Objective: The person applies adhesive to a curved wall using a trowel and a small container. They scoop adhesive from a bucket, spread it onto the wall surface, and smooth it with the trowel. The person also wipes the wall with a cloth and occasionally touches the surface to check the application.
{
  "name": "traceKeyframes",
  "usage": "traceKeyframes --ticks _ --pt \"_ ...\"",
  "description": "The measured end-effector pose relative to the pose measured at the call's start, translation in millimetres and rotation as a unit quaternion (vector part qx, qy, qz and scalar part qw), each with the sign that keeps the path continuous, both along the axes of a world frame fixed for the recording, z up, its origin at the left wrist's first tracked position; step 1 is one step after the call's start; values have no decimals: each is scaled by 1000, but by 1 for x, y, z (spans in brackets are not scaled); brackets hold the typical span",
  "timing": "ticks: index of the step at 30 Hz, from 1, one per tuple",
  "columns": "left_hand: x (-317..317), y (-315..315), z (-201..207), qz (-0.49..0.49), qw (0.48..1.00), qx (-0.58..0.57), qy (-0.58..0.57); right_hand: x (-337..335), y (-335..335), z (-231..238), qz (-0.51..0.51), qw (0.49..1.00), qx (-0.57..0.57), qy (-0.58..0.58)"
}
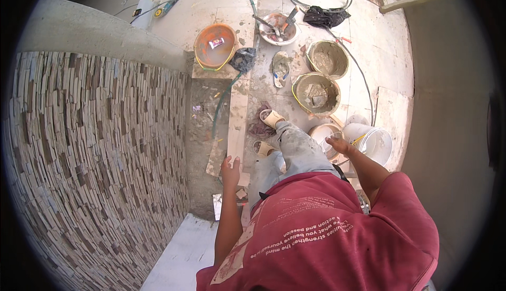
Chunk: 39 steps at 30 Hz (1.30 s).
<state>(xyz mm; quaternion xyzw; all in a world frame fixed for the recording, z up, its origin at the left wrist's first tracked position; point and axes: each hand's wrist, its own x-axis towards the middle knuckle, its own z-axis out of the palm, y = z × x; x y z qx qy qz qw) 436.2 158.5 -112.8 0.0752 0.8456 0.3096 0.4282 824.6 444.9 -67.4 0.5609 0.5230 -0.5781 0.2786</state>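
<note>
My left hand [230,172] hangs over a long pale plank or tile strip [237,122], its fingers apart and nothing visible in it. To the right, my right hand [339,145] is partly closed above a round tan tub [318,131]. A thin, clear, curved edge shows at its fingertips, but what the hand holds is too unclear to name. Beside that hand stands a white bucket [380,146] with a yellow-gripped handle. Farther ahead, two buckets, a near one [300,99] and a far one [343,49], contain grey mortar.
Along the left runs a wall of narrow stone-look strips [100,148]. Ahead are an orange basin [201,35] of cloudy water, a white bowl [286,42] with trowels, a loose sandal [281,69], black bags [322,18], an angle grinder [167,7] and cables [363,75] across the floor.
</note>
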Motion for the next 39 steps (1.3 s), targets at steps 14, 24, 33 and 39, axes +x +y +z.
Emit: traceKeyframes --ticks 14,24,33,39 --pt "-33 -118 -36 -156 953 -234 -115 158 -284 -43 -320 919 -179 145" --pt "20 139 33 -216 967 -93 -101 130 -196 -76 131 974 184 13" --pt "1 213 72 -250 968 18 -2 35 -43 8 -668 629 -228 325" --pt "-60 103 11 -227 959 -145 -89 89 -99 -69 -630 755 -179 -42"
